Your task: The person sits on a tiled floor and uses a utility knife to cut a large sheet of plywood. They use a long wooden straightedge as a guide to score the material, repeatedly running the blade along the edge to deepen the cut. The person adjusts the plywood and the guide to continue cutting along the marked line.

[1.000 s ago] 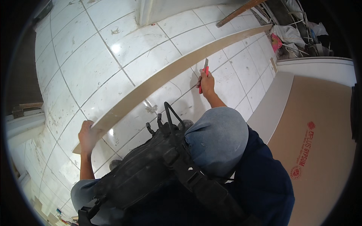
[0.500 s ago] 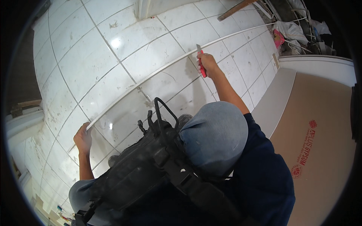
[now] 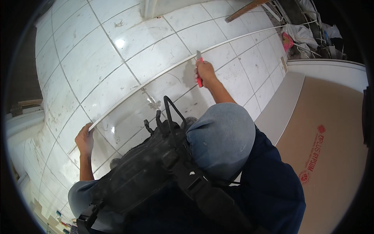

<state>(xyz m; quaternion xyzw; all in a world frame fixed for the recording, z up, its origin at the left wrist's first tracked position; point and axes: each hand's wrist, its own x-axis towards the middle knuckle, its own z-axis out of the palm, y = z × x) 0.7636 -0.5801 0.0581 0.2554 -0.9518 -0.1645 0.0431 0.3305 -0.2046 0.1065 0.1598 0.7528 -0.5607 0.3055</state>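
Observation:
A long thin white strip [image 3: 156, 77] runs across the tiled floor from lower left to upper right. Its near-left end is gripped by my left hand [image 3: 84, 141], fingers closed round it. My right hand [image 3: 205, 73] is wrapped round a red utility knife [image 3: 200, 81] with its blade out, pointing up toward the strip. The blade tip appears at the strip's near edge; whether it touches cannot be made out. Between my hands, the strip crosses the floor unsupported by anything I can see.
White tiles [image 3: 105, 91] with dark joints and smudges cover the floor. A brown gypsum board [image 3: 327, 128] and a grey panel [image 3: 282, 101] lie at right. Bags and debris [image 3: 302, 35] are piled at the far right, near a wooden piece [image 3: 245, 10]. A black bag [image 3: 144, 167] hangs before me.
My right hand with the utility knife has moved left and slightly down, bringing the blade along the strip. My left hand keeps its hold, shifted only slightly.

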